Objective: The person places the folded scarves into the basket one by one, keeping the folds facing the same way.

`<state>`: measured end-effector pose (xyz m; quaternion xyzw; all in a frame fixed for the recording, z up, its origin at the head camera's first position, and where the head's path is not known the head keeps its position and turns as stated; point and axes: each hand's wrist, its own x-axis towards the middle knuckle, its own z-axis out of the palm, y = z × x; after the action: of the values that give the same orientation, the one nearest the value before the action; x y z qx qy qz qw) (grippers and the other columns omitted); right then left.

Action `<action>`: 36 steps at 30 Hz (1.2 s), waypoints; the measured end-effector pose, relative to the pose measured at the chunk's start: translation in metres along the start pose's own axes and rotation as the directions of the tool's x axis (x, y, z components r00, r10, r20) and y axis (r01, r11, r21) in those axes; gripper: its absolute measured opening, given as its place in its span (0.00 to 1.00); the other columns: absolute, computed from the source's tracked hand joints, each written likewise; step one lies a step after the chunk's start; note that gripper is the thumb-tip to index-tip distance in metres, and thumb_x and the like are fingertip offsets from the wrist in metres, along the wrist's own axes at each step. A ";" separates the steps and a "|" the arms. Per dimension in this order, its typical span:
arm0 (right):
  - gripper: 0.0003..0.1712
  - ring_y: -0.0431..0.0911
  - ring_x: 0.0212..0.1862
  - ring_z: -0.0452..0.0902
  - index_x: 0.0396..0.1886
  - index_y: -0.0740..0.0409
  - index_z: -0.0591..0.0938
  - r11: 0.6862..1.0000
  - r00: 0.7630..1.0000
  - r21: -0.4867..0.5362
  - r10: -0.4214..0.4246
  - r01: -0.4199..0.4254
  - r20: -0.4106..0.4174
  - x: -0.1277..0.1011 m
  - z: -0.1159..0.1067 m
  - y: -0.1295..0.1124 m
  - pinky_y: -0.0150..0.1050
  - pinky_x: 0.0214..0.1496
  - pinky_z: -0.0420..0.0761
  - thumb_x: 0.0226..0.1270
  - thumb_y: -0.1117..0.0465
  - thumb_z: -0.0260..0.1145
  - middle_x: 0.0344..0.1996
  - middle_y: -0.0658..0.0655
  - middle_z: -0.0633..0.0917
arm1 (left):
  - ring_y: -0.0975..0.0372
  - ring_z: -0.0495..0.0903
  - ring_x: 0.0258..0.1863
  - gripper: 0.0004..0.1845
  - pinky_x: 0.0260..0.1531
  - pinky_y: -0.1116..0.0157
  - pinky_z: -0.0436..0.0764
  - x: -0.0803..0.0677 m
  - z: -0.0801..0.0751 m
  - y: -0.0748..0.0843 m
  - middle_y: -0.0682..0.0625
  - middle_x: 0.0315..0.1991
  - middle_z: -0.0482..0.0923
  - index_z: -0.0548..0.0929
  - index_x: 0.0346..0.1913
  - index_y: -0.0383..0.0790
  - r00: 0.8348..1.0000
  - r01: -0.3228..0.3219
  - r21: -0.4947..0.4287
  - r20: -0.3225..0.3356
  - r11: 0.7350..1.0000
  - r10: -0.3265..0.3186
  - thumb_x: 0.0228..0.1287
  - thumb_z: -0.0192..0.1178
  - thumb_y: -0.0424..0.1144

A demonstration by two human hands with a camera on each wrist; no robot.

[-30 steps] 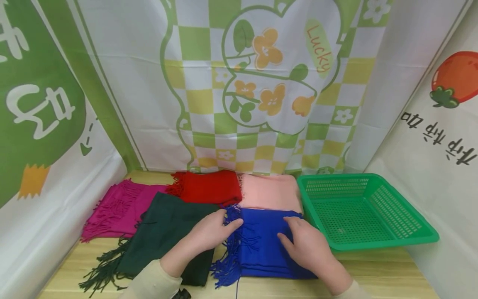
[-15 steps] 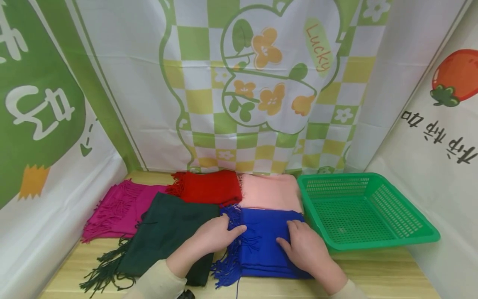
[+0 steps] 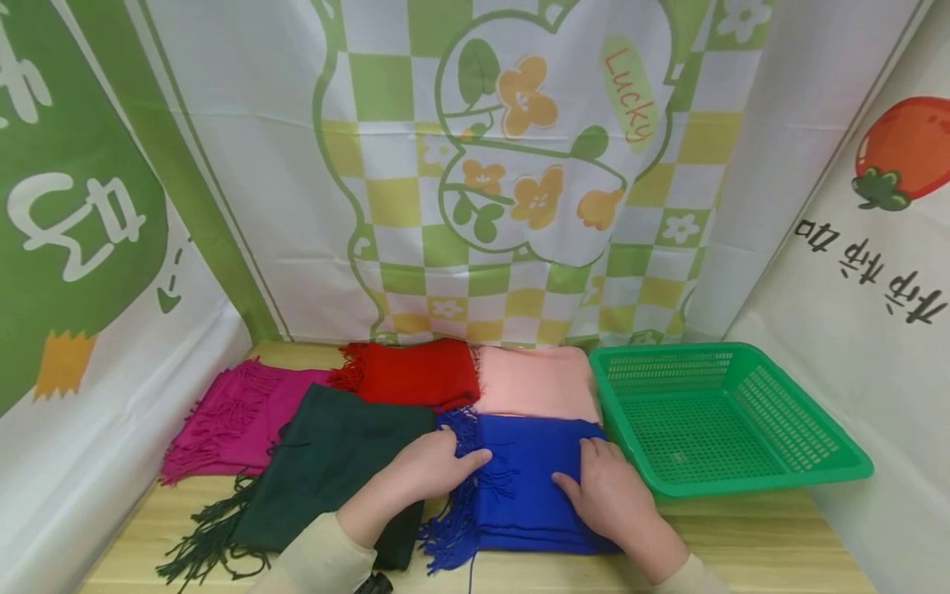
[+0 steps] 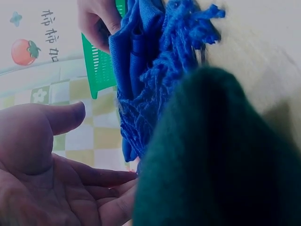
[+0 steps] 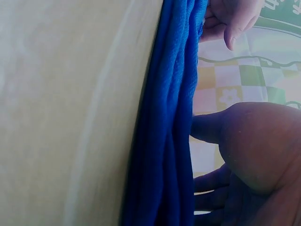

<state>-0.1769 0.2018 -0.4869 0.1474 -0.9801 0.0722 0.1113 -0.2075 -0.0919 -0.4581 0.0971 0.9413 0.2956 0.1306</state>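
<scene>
A folded blue scarf [image 3: 519,487] with fringe lies at the table's front centre. My left hand [image 3: 434,466] rests flat where the dark green scarf [image 3: 334,466] meets the blue fringe, fingers straight. My right hand [image 3: 604,491] lies flat on the right part of the blue scarf, fingers extended toward the far edge. In the left wrist view my open left palm [image 4: 51,183] sits beside the blue scarf [image 4: 150,75] and the dark green scarf [image 4: 221,155]. The right wrist view shows the right hand [image 5: 254,160] against the stacked blue scarf [image 5: 169,141] folds.
A green plastic basket [image 3: 750,483] stands to the right, touching the blue scarf's corner. Red [image 3: 416,371], pink [image 3: 538,381] and magenta [image 3: 237,417] scarves lie behind. Printed cloth walls close in the wooden table [image 3: 742,544] on three sides.
My right hand has slid a little right and back along the blue scarf. My left hand has crept slightly further onto the fringe. The scarves have stayed in place.
</scene>
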 end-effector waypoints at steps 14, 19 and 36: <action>0.49 0.72 0.55 0.85 0.67 0.89 0.72 0.994 0.993 0.007 0.109 -0.109 0.035 0.001 0.002 0.002 0.63 0.59 0.86 0.76 0.46 0.77 0.56 0.83 0.82 | 0.54 0.75 0.31 0.32 0.33 0.56 0.74 0.007 0.002 -0.003 0.44 0.34 0.76 0.84 0.48 0.29 0.999 -0.022 -0.113 0.047 0.993 0.027 0.78 0.66 0.62; 0.52 0.73 0.55 0.85 0.68 0.91 0.70 0.990 0.989 0.015 0.141 -0.142 0.038 0.001 0.002 0.002 0.63 0.58 0.86 0.75 0.45 0.78 0.55 0.84 0.82 | 0.57 0.69 0.23 0.28 0.26 0.59 0.68 0.007 0.004 -0.003 0.47 0.26 0.70 0.75 0.31 0.41 0.997 -0.060 -0.160 0.034 0.985 0.066 0.78 0.66 0.61; 0.55 0.80 0.67 0.77 0.73 0.94 0.62 0.954 0.958 0.138 0.248 -0.268 0.146 0.007 0.003 0.003 0.68 0.68 0.80 0.79 0.46 0.73 0.64 0.92 0.74 | 0.60 0.61 0.19 0.25 0.23 0.61 0.60 0.014 0.018 -0.009 0.53 0.21 0.63 0.71 0.31 0.44 0.998 -0.045 -0.378 0.015 0.925 0.055 0.76 0.70 0.57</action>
<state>-0.1853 0.2017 -0.4888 0.0306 -0.9873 0.1534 0.0263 -0.2157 -0.0860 -0.4807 0.0980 0.8625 0.4730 0.1512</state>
